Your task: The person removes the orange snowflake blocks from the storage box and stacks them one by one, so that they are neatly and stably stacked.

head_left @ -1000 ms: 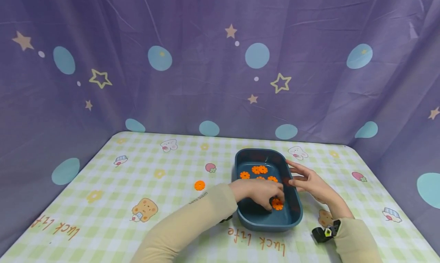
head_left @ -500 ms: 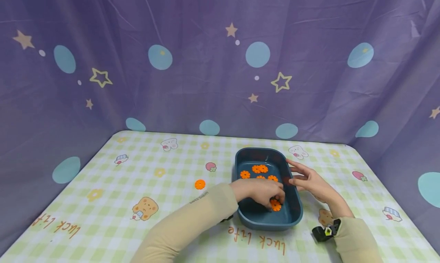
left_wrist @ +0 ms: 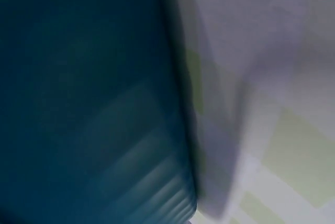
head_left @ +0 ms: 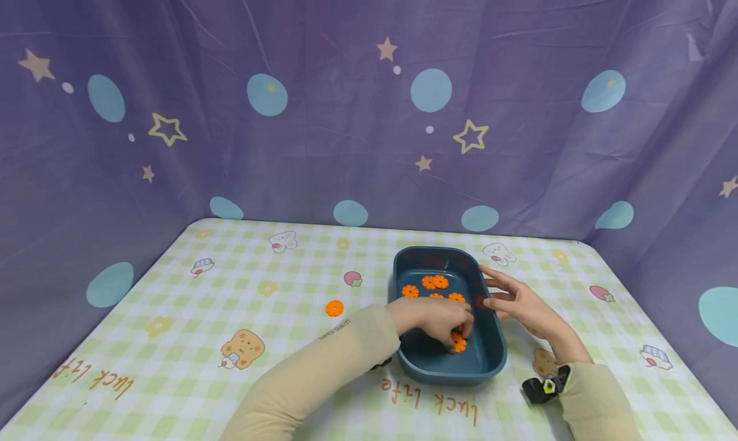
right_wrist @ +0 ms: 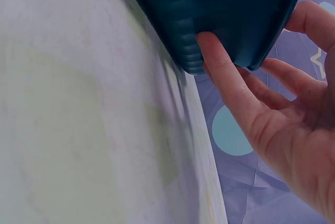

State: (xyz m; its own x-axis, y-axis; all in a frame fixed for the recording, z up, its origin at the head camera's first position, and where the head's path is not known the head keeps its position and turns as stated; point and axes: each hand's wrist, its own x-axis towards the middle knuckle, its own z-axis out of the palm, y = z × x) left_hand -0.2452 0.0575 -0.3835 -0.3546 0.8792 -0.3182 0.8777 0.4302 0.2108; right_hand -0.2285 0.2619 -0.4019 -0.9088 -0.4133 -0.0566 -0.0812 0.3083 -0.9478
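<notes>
In the head view my left hand reaches down into a dark teal rectangular bin, its fingers curled at an orange flower-shaped disc that they pinch. Several more such discs lie on the bin's floor, among them an overlapping pair toward the back and one at the left wall. My right hand rests against the bin's right side with fingers extended. In the right wrist view one finger presses on the outer wall. The left wrist view shows just the bin's outer wall and the cloth.
A single orange disc lies on the checked tablecloth, left of the bin. A purple curtain with stars hangs behind the table. A black wrist strap sits on the right wrist.
The left hand, with the disc at its fingertips, has shifted slightly left inside the bin. The right hand and the other discs stay put.
</notes>
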